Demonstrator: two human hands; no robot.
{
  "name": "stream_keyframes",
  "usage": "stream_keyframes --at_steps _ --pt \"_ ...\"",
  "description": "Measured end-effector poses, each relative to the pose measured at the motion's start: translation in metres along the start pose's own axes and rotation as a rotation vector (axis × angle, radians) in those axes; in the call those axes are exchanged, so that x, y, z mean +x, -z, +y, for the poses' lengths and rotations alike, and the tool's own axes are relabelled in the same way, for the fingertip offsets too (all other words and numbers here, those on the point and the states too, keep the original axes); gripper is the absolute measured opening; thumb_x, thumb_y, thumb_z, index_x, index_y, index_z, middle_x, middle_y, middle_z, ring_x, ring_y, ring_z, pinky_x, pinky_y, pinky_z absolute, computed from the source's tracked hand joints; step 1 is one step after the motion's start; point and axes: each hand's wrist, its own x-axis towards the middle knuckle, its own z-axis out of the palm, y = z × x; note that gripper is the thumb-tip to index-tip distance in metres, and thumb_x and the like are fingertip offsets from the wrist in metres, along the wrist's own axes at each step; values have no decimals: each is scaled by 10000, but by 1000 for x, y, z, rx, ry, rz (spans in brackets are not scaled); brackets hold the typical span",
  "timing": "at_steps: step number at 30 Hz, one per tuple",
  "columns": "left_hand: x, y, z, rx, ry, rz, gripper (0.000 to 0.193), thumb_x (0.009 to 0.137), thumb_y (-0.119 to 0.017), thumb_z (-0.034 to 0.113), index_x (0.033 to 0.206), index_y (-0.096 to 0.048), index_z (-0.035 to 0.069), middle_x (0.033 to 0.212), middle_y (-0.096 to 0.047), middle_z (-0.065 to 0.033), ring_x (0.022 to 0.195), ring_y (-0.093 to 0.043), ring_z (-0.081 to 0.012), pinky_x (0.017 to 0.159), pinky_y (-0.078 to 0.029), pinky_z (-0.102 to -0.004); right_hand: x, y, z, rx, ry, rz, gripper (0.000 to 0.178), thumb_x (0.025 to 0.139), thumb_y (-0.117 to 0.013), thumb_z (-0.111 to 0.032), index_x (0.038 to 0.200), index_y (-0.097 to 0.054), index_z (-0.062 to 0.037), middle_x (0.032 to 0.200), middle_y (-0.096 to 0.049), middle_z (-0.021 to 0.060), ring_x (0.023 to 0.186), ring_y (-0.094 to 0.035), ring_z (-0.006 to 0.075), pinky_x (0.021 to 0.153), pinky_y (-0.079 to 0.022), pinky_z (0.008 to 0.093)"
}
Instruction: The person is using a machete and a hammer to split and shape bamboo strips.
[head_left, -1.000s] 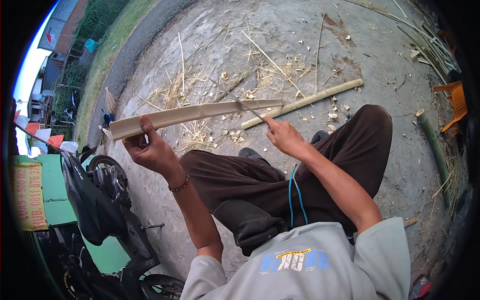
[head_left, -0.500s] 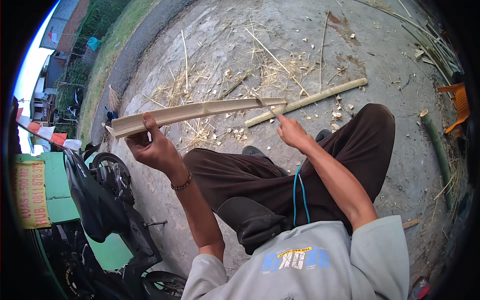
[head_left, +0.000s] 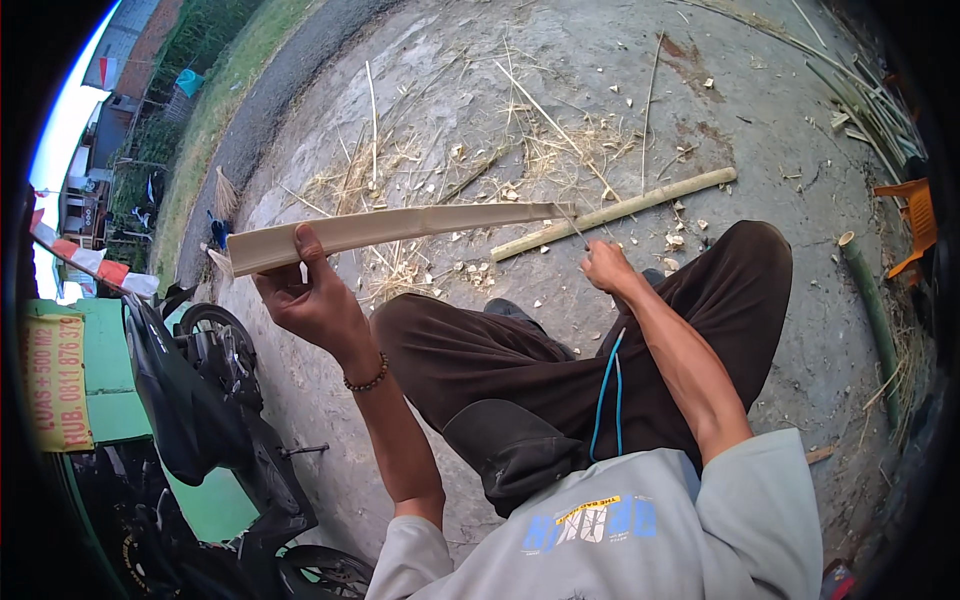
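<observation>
**Left hand on the bamboo strip, blade at its tip!**

Far left, a dark motorcycle stands by the lower left corner of the concrete ground. Above it, near the ground's left edge, a straw broom. Now my left hand: thumb on top, fingers beneath, gripping the pale strip close to its broad end. The strip is up off the ground, running across to the right and narrowing as it goes. Beyond it, toward the ground's upper edge, pale shavings lie scattered. And here's the thin blade, right at the strip's narrow end; whether it bites in, I can't tell! Its grip is hidden in my right hand, fingers closed tight around it. Just beyond, a round bamboo pole lies slanted on the concrete. By the ground's right edge, a green bamboo length, and next to that, something orange.
</observation>
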Motion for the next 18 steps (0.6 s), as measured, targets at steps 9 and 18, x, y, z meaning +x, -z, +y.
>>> stream_keyframes --at_steps 9,18 --pt "21 25 -11 -29 66 -74 267 911 -702 64 1133 -577 -15 1030 -677 -102 907 -658 -140 801 -618 -314 -26 30 -44 228 243 -29 390 876 -607 -196 1215 -588 -4 964 -684 260 937 -643 454 831 -505 499" --pt "13 28 -1 32 66 -65 280 916 -699 83 1147 -579 -21 1034 -679 -96 946 -660 -153 838 -624 -334 -57 52 -89 306 201 -70 370 882 -612 -189 1200 -591 -1 924 -687 266 902 -658 445 808 -517 490"
